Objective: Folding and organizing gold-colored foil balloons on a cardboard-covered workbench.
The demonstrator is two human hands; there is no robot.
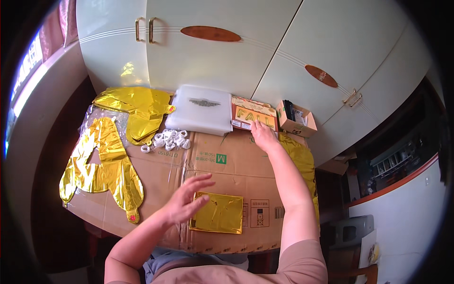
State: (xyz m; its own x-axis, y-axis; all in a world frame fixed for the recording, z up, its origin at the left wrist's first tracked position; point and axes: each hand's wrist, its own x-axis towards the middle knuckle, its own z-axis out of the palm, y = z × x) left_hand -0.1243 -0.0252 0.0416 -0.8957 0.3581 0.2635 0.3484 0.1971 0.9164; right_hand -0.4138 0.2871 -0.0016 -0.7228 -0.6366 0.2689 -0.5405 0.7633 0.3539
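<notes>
My left hand [187,199] hovers with its fingers apart over a flat folded gold foil sheet [220,215] at the table's near edge. It holds nothing. My right hand [264,136] reaches far forward. Its fingers close at the lower edge of the top printed card [242,105] of an orange and brown stack; the thumb is partly hidden. Left of that stack lies a pile of clear plastic bags [203,106]. Several small white coils of ribbon or string [171,140] sit in front of the bags.
Flat gold foil letter balloons [132,111] lie at the left, one large balloon [101,163] nearer me. More gold foil [302,158] hangs along the right edge. A small open box [296,118] holds dark items. Cardboard [227,175] covers the table; white cabinets [203,61] stand behind.
</notes>
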